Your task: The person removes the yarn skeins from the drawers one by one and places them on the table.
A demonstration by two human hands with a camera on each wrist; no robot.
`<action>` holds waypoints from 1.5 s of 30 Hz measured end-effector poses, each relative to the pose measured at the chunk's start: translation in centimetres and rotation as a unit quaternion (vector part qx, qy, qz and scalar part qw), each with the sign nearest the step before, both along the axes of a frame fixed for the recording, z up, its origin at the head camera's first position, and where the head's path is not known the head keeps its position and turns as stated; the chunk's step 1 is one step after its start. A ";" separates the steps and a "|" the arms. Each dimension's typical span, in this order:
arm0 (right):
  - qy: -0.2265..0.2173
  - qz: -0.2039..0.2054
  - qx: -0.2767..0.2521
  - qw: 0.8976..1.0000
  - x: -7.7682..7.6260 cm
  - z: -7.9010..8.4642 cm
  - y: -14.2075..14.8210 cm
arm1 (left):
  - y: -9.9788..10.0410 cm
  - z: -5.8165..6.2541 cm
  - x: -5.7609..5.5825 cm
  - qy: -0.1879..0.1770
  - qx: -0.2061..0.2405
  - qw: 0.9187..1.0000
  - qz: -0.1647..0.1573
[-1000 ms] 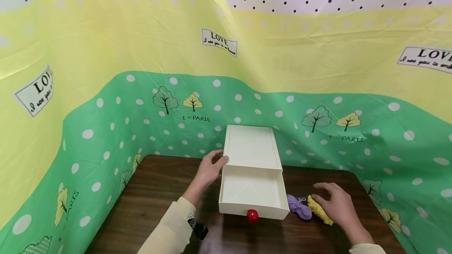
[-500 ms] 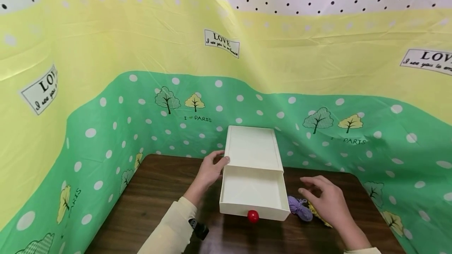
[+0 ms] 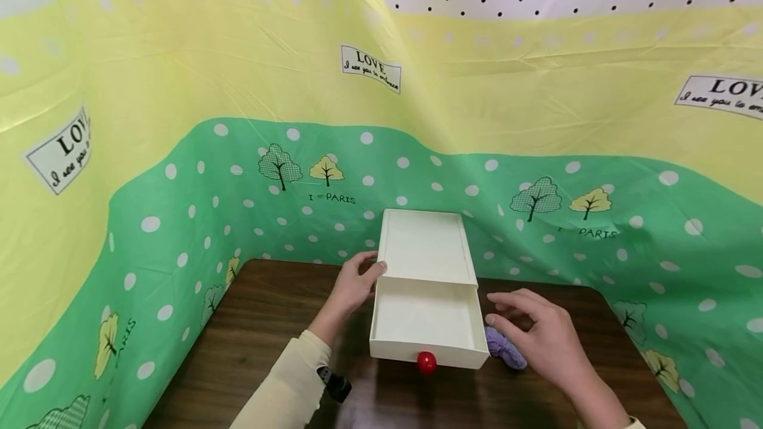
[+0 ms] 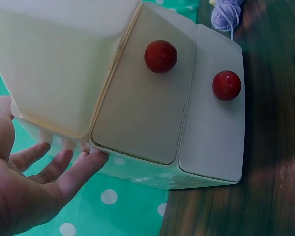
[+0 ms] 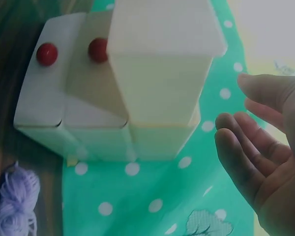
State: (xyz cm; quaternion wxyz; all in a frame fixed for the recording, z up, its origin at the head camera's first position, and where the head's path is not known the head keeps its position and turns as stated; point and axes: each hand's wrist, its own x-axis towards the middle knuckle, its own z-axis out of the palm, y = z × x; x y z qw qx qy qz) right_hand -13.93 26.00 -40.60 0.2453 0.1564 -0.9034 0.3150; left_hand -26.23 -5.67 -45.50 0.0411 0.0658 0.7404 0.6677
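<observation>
Standing near the back of a dark brown table with wood stripes is a boxy white plastic cabinet with three drawers stacked up. Its white top drawer is pulled out toward the person, so you can see down to its floor, and a shiny round red knob sits on its front. The left wrist view shows the white middle drawer and the white bottom drawer pushed in, each with a red ball knob too. The person's left hand touches the cabinet's left side, with its fingers spread on the wall and its thumb up by the top front corner. The right hand is just right of the open drawer, not touching it; its fingers bend softly, its thumb is apart from them, and it grips nothing. Near that hand, on the table beside the cabinet, lies a soft purple bundle of yarn. A puffy cream sleeve covers the left arm, and a small black band is at that wrist. Behind it all hangs a yellow, green and white cloth with dots, little trees and "LOVE" signs.
</observation>
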 end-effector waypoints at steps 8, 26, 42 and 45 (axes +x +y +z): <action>0.005 0.052 -0.023 0.998 1.4 1.1 -2.3 | -0.1 0.0 -0.2 -0.002 -0.002 1.000 -0.002; -0.060 0.135 -0.029 0.989 3.9 1.7 -6.1 | -0.1 -0.2 -0.2 -0.007 -0.002 1.000 -0.001; -0.122 0.189 0.041 0.973 4.3 0.0 -7.1 | -0.1 -0.3 -0.2 -0.008 0.000 1.000 0.002; -0.147 0.189 0.055 0.969 4.2 -0.1 -7.0 | -0.2 -0.3 -0.2 -0.007 -0.002 1.000 0.002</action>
